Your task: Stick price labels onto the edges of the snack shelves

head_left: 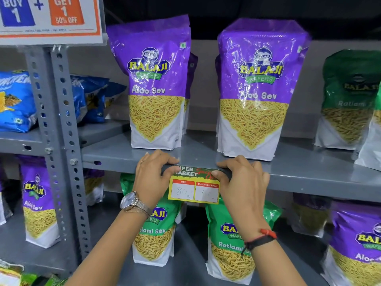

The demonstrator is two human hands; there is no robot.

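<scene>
A yellow and green price label (193, 185) with two white price boxes lies against the front edge of the grey metal shelf (309, 180). My left hand (151, 178) pinches its upper left corner, fingers curled over the shelf lip. My right hand (243, 180) presses its upper right corner, thumb on the label's green top band. The label's lower half hangs below the shelf edge. Two purple Aloo Sev packs (157, 83) (257, 89) stand upright on the shelf just behind the hands.
A perforated grey upright (61, 141) stands left of the hands, with a promo sign (49, 17) above it. Green Ratlami Sev packs (231, 244) sit on the lower shelf under the label. Blue packs (16, 100) lie at left, a green pack (350, 96) at right.
</scene>
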